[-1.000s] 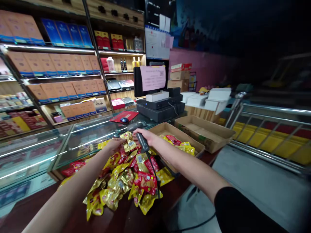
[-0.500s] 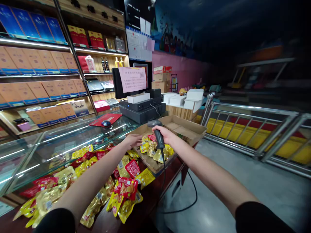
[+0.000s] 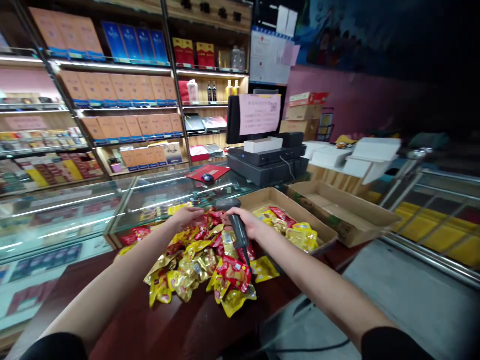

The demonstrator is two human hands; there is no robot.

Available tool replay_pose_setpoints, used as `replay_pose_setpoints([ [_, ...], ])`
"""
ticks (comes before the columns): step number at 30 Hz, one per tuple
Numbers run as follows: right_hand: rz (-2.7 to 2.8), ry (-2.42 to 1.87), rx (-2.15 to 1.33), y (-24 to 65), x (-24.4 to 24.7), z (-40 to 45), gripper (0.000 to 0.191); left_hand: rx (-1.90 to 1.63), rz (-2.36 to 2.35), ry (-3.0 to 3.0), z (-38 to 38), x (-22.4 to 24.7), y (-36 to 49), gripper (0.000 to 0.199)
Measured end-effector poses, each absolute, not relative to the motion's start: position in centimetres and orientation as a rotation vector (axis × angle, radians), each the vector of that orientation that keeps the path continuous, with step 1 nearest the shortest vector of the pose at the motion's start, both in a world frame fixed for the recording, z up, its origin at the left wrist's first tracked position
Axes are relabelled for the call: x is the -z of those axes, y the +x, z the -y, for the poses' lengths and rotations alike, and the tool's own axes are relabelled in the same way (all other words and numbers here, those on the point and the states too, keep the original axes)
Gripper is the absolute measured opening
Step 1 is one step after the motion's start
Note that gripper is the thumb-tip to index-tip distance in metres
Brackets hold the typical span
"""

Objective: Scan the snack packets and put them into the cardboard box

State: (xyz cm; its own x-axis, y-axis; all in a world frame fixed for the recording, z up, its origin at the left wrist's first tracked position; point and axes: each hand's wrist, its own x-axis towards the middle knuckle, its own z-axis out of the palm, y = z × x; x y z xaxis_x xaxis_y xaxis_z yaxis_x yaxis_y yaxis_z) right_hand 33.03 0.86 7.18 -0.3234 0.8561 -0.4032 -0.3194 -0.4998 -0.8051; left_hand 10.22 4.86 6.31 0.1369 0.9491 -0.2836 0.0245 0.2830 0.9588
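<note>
My right hand (image 3: 245, 223) grips a black handheld barcode scanner (image 3: 239, 231), its head pointing forward and its cord running down towards the counter. Just below it lies a heap of gold, yellow and red foil snack packets (image 3: 198, 265) on a dark wooden counter (image 3: 123, 305). My left hand (image 3: 185, 216) reaches out with its fingers extended, at the far edge of the heap and nearest to the red packets there. It holds nothing that I can see. More packets lie in a low cardboard box (image 3: 288, 215) to the right.
A glass display counter (image 3: 63, 220) runs along the left, with a red mat and computer mouse (image 3: 207, 175) on top. Behind stand a till with a monitor (image 3: 258, 120) and a second cardboard box (image 3: 341, 212). Stocked shelves line the back, and a metal railing (image 3: 431, 245) stands right.
The view has swung back left and the heap sits nearer the middle. The scanner and both hands have moved from above the box to over the heap.
</note>
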Motion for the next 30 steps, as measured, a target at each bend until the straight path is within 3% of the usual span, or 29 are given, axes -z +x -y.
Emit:
replay_pose_setpoints([
  [11,0.819,-1.096,-2.161,20.6,-4.3,0.3,0.01,-0.921,-1.446,1.381,1.5,-3.3,-1.6,0.04],
  [19,0.819,-1.082,-2.195,17.9,-2.3,0.6,0.009,-0.79,-1.632,1.81,3.1,1.3,-2.5,0.022],
  [25,0.831,-1.121,-2.192,18.3,-2.7,0.4,0.009,-0.787,-1.792,1.871,3.1,0.0,-1.7,0.021],
  [30,0.818,-1.105,-2.09,19.7,-4.0,-0.2,0.009,-0.917,-1.58,1.658,2.7,-1.9,-1.2,0.021],
])
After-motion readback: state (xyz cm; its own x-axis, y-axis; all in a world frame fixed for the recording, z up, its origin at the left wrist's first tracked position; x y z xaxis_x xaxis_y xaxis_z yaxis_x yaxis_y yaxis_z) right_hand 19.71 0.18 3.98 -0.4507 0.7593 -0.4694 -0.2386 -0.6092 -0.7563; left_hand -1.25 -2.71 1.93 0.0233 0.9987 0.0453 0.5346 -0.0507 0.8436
